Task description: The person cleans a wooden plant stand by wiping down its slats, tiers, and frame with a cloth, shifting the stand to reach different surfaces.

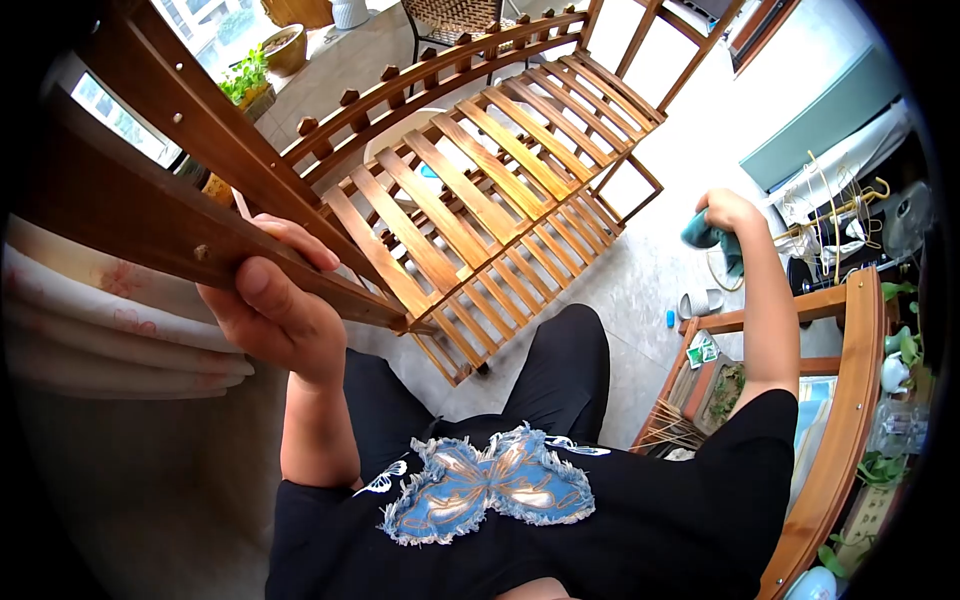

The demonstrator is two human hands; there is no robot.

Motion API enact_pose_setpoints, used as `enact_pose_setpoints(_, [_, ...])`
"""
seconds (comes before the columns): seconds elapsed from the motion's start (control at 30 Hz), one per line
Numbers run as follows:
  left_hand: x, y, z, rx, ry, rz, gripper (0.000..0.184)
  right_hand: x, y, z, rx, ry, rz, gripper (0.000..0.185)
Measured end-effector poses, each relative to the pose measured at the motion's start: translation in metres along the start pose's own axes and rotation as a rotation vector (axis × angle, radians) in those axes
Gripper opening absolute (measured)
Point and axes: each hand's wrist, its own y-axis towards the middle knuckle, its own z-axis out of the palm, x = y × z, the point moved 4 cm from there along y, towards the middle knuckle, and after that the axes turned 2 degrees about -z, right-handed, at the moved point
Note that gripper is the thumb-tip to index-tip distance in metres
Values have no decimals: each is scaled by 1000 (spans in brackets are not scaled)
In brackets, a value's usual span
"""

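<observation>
My left hand is wrapped round a dark brown wooden post of a rack at the left, with the thumb on the near side. Out to the right, my right hand grips a bunched teal cloth that hangs below the fingers, over the floor. Between the hands stands the wooden slatted rack, with a second slatted level lower down and a curved rail with knobs along its far side.
Potted plants stand by the window. A white patterned curtain hangs at the left. At the right are wire hangers, a curved wooden frame with plants, and a white cup on the floor.
</observation>
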Motion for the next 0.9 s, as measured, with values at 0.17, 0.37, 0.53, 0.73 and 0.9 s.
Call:
enact_pose_setpoints(0.17, [2,2,-2,27,-16,61,37,75,5,-82,-653,286,-251,43])
enact_pose_setpoints(0.37, [0,2,-2,19,33,49,40,270,59,-98,-809,225,-600,35])
enact_pose_setpoints(0.53, [-6,4,0,-10,53,11,49,288,66,-41,-516,-107,-710,40])
enact_pose_setpoints(0.73, [-2,5,-3,38,44,65,42,153,-26,16,-275,-13,-594,58])
enact_pose_setpoints(0.9, [0,3,-1,25,-2,69,41,14,-43,81,213,114,-259,46])
